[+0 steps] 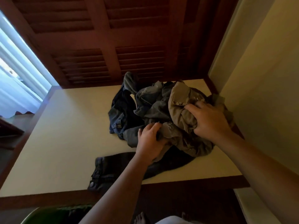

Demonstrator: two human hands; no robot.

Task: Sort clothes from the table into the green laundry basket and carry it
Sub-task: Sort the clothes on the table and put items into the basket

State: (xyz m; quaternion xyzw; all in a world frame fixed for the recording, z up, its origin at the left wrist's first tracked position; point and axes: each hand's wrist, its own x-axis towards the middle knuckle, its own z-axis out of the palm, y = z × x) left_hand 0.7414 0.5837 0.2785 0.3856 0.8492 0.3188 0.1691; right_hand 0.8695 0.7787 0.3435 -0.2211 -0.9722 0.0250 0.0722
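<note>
Our right grip point(208, 122) bunches the khaki garment point(179, 101) atop the clothes pile point(155, 109); our left grip point(150, 143) clutches grey fabric point(168, 130) at its near edge. Sorting looks far from done: the pile sits on the bench point(64, 135), dark jeans point(110, 168) trailing to the front edge. The green laundry basket point(48, 214) stands below, at our left; a wall point(258, 78) crowds the right.

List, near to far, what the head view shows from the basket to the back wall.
Green laundry basket → black jeans at the near edge of the table → clothes pile, gripped by left hand and right hand → louvred wooden doors.
</note>
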